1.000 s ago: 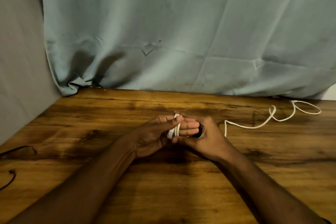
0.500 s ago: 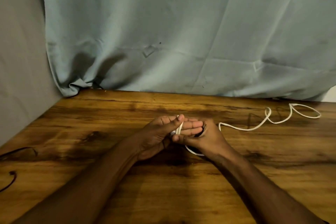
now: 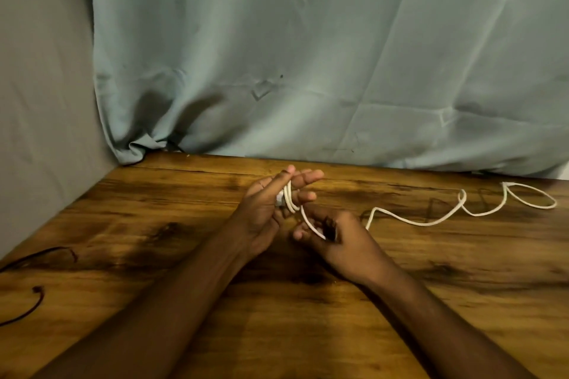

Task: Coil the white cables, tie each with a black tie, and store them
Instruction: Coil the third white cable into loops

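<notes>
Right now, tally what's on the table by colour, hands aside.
White: 1, the white cable, some turns wound round the left hand, a strand held by the right hand, the rest trailing over the wooden table.
Dark: 2, thin cords, one upper and one lower, at the table's left edge; whether they are ties I cannot tell.
Total: 3.

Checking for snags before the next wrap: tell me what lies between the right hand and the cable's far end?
Head view: only the loose white cable snakes over bare wooden table from the right hand to its far end.
</notes>
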Available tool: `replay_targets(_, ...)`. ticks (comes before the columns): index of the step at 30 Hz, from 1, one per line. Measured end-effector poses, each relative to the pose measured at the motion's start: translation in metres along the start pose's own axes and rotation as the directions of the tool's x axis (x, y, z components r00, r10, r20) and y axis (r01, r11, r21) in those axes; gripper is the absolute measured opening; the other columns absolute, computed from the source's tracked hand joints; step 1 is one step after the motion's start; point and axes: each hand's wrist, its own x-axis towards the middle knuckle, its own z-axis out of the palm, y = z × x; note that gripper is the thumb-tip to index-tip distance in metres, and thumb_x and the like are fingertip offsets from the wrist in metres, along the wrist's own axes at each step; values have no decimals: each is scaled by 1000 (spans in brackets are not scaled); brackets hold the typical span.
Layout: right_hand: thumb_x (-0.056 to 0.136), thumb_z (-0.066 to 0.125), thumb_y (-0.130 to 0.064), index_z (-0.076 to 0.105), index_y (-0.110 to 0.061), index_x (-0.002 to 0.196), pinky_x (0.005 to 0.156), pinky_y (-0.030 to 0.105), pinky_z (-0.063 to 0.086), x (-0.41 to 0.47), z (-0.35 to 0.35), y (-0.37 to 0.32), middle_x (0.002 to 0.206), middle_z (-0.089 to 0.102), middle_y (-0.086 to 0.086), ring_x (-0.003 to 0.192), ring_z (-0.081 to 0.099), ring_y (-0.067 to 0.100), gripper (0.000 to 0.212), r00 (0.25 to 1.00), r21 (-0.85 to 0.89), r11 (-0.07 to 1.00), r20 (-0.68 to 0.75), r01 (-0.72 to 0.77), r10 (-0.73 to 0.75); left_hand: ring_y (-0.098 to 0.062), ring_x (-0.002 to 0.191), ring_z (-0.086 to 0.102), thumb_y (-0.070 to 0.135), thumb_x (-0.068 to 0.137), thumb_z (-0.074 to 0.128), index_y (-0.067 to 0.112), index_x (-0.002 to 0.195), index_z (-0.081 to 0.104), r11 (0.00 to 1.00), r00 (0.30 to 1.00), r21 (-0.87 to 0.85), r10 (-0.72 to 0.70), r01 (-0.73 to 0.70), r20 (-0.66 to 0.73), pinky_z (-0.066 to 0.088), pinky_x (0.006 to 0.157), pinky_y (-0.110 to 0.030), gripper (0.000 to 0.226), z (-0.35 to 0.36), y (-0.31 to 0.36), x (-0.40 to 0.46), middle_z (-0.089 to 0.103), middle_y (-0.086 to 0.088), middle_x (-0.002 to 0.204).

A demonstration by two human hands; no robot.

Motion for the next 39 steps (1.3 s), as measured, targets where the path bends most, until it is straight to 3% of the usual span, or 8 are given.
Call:
replay_targets(5, 98, 63, -19, 60, -39, 125, 80, 41, 59, -4, 5, -11, 108, 74, -11, 96, 69, 8, 34, 988, -470, 881, 151, 59, 14, -14, 79, 76, 25, 105, 45, -1, 117, 63, 992, 995, 120, 56, -46, -79, 55, 60, -17, 34, -12, -3, 8, 77, -7, 106)
replay_targets(10, 96, 62, -14, 56, -38, 104, 77, 41, 57, -9, 6, -25, 102, 68, -9, 88, 62, 14, 26, 972, -648, 747, 234, 151, 6, -19, 95, 76, 24, 106, 45, -16, 132, 48, 988, 989, 144, 81, -63, -121, 60, 75, -23, 48, -13, -2, 7, 77, -10, 109)
replay_targets(16, 99, 56, -12, 59, -37, 124, 84, 38, 57, -5, 10, -26, 114, 70, -7, 100, 64, 19, 35, 970, -662, 735, 243, 148, 23, -18, 87, 77, 17, 107, 39, -3, 119, 51, 995, 997, -77, 57, -61, -49, 62, 75, -30, 26, -3, 3, 6, 77, -13, 101)
replay_targets(20, 101, 58, -16, 60, -37, 120, 78, 34, 53, -7, 3, -30, 113, 73, -8, 98, 67, 17, 28, 972, -669, 717, 230, 198, -53, -22, 90, 76, 23, 106, 44, -10, 120, 53, 982, 997, 183, 62, -54, -37, 58, 85, -36, 37, -8, -2, 5, 77, -14, 104)
replay_targets(25, 102, 61, -28, 60, -38, 129, 77, 35, 55, -9, -2, -39, 116, 72, -8, 96, 68, 15, 29, 951, -643, 702, 230, 307, -206, -22, 81, 77, 20, 107, 43, -9, 106, 58, 912, 998, 405, 48, -61, 44, 62, 71, -30, 32, -14, -6, 3, 76, -18, 103)
replay_targets(31, 101, 61, -31, 70, -26, 115, 79, 33, 52, -11, -12, -34, 108, 73, -7, 92, 66, 12, 18, 941, -672, 679, 83, 295, -327, 2, 47, 49, 16, 105, 50, 16, 62, 58, 803, 988, 578, 95, -148, 121, 40, 52, -16, 43, -10, -9, -4, 58, 11, 51)
replay_targets(35, 98, 61, -39, 69, -26, 102, 70, 32, 50, -9, -25, -24, 95, 71, -9, 84, 64, 10, 16, 929, -649, 728, -87, 220, -359, -2, 53, 56, 21, 105, 48, 14, 70, 63, 817, 985, 568, 1, -102, 174, 42, 55, -19, 39, -4, -17, -5, 64, 6, 59)
replay_targets(39, 98, 57, -31, 69, -23, 108, 75, 35, 55, -6, -31, -14, 102, 69, -11, 93, 65, 7, 18, 920, -509, 823, -135, 254, -368, -26, 72, 74, 23, 105, 42, 3, 99, 67, 906, 957, 423, -97, -29, 273, 60, 75, -35, 32, 3, -18, -8, 75, -17, 86)
